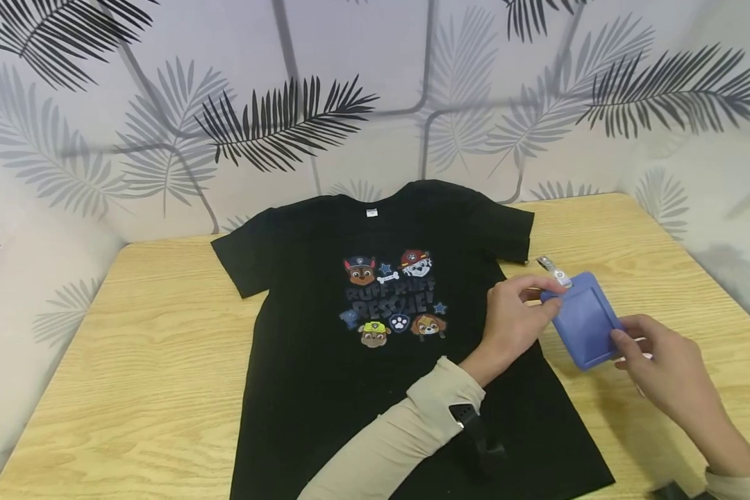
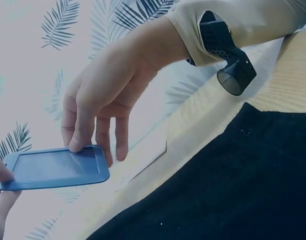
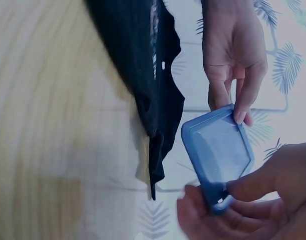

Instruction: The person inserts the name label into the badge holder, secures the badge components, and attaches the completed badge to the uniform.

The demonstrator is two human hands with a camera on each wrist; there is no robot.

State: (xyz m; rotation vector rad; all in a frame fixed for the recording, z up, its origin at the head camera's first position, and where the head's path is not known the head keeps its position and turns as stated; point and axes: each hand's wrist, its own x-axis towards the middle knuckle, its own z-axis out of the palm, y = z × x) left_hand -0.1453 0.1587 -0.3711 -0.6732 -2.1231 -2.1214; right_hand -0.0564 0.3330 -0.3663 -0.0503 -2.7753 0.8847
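A blue badge holder (image 1: 581, 323) with a raised frame is held in the air off the right side of a black T-shirt (image 1: 325, 389). My left hand (image 1: 515, 312) pinches its upper left edge, close to the metal strap clip (image 1: 555, 272). The lower right edge is gripped by my right hand (image 1: 669, 368), thumb on the front and fingers partly hidden behind. In the left wrist view the badge holder (image 2: 53, 167) spans both hands, my right hand (image 2: 105, 95) being the nearer to the middle. The right wrist view shows the badge holder (image 3: 217, 145) tilted, its window facing the camera.
The T-shirt lies spread on a light wood table (image 1: 131, 375), collar toward the wall, with cartoon dog heads (image 1: 396, 298) printed on its chest. Leaf-patterned sheeting (image 1: 350, 76) rises behind and beside the table. A black wrist device (image 1: 469, 420) sits on my left sleeve.
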